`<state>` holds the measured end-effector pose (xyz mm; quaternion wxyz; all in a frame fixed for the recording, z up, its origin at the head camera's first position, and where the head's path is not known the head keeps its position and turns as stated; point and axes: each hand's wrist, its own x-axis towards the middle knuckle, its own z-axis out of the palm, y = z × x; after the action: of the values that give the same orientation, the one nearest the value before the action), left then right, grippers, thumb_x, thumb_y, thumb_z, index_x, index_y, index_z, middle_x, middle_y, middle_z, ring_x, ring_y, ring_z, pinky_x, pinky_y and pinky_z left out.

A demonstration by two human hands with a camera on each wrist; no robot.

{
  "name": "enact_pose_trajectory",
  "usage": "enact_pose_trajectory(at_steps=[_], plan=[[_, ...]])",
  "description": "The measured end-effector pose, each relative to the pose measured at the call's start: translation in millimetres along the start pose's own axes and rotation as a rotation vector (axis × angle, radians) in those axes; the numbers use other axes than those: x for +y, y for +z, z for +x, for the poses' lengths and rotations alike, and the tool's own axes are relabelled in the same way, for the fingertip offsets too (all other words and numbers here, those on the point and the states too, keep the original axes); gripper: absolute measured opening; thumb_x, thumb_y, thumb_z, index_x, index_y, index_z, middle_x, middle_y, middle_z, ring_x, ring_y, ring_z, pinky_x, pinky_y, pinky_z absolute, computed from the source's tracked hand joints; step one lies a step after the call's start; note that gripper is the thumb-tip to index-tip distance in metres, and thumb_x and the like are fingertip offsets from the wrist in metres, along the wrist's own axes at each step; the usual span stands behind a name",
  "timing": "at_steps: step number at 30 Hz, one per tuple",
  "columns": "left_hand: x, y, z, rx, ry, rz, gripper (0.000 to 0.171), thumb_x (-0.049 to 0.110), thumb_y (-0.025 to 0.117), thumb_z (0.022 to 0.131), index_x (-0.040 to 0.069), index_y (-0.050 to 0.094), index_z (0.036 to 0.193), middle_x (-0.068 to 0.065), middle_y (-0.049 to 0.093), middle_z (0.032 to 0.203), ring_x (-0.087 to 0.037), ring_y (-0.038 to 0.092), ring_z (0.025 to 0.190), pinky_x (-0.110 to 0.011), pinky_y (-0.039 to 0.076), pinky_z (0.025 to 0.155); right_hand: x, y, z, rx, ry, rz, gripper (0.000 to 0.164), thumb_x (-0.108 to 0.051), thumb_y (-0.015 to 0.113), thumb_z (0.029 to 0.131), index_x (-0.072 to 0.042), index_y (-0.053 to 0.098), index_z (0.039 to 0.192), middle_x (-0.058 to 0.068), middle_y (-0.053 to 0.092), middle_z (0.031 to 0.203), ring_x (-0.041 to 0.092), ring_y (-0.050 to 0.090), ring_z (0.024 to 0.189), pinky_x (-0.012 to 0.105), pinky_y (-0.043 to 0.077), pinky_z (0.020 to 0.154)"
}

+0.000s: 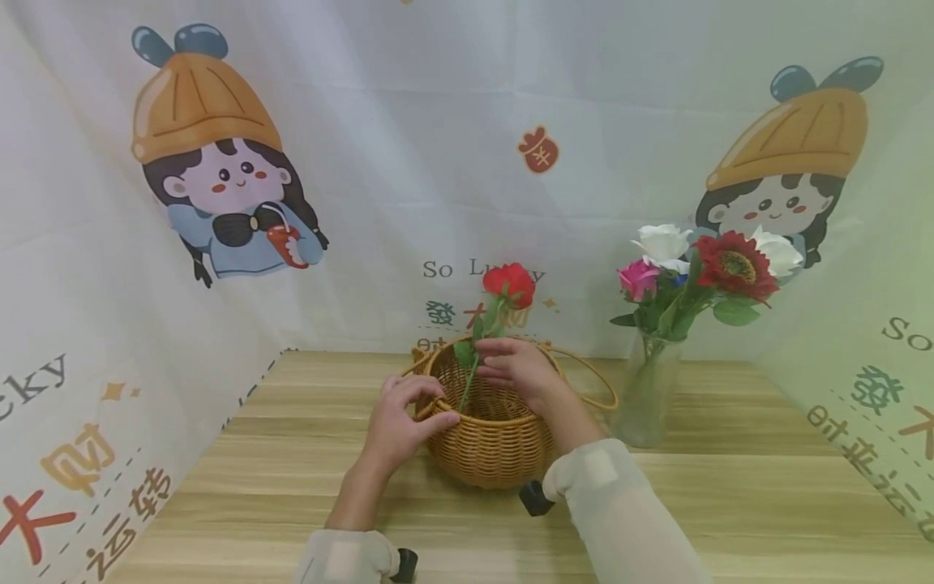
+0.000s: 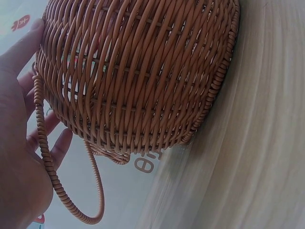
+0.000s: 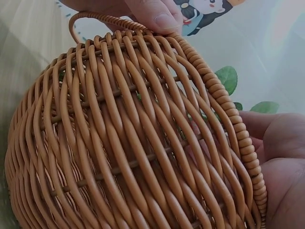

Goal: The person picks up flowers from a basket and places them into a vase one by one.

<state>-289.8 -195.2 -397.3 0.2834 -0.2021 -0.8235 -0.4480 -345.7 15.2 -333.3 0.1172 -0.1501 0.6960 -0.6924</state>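
Observation:
A brown wicker basket stands on the table, with a red artificial rose upright and slightly tilted in it. The rose's green stem goes down inside the basket. My left hand grips the basket's left rim, thumb on the near side; the left wrist view shows this hand beside the looped handle. Over the basket's opening, my right hand reaches its extended fingers to the stem and leaves. In the right wrist view, the weave hides most of these fingers.
A clear glass vase of artificial flowers stands right of the basket, holding white roses, a pink rose and a dark red flower. The basket's right handle sticks out towards it. A printed cloth hangs behind the wooden table.

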Motion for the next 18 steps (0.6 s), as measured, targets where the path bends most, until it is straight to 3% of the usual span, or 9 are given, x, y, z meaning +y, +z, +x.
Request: enact_pose_trajectory(at_steps=[18], plan=[[-1.6, -0.3, -0.4, 0.003, 0.009, 0.020, 0.031, 0.035, 0.088, 0.069, 0.022, 0.068, 0.089, 0.004, 0.068, 0.109, -0.018, 0.049, 0.103, -0.044, 0.039, 0.090, -1.1, 0.4, -4.9, 0.109, -0.151, 0.059, 0.026, -0.001, 0.057, 0.096, 0.004, 0.058, 0.121, 0.018, 0.062, 0.118, 0.021, 0.065, 0.090, 0.050, 0.046, 0.094]])
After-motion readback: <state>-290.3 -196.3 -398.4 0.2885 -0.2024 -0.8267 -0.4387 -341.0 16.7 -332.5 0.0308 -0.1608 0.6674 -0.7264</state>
